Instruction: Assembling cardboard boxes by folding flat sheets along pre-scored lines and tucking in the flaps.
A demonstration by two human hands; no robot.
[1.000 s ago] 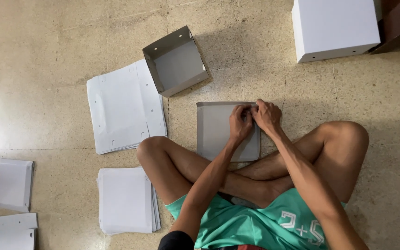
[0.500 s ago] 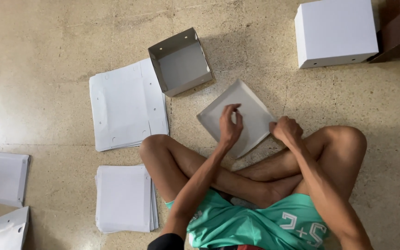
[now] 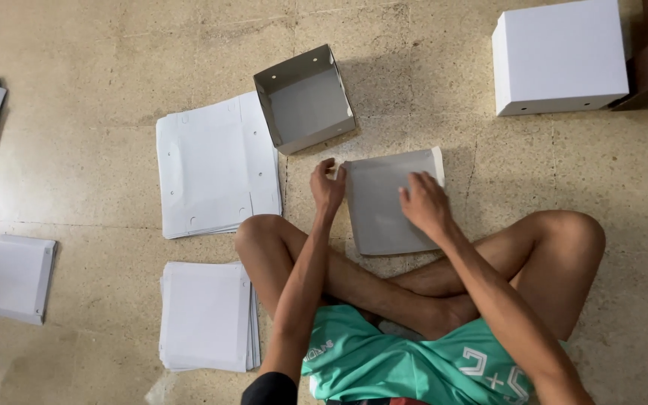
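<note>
I sit cross-legged on the floor with a flat grey cardboard sheet (image 3: pixel 384 217) lying in front of my legs. My left hand (image 3: pixel 328 187) pinches the sheet's upper left edge, where a narrow flap stands up. My right hand (image 3: pixel 425 206) presses down flat on the sheet's right half, fingers spread. A narrow white flap shows along the sheet's right edge.
A folded open grey box (image 3: pixel 305 99) stands just beyond the sheet. Two stacks of flat white sheets (image 3: pixel 215 165) (image 3: pixel 205 315) lie to the left. A closed white box (image 3: pixel 560 56) sits at the top right. More folded pieces (image 3: pixel 18 277) lie at the far left.
The grey sheet was turned from a tilted diamond position to lie square on the floor. My hands moved from its near corner apart to its left edge and right half.
</note>
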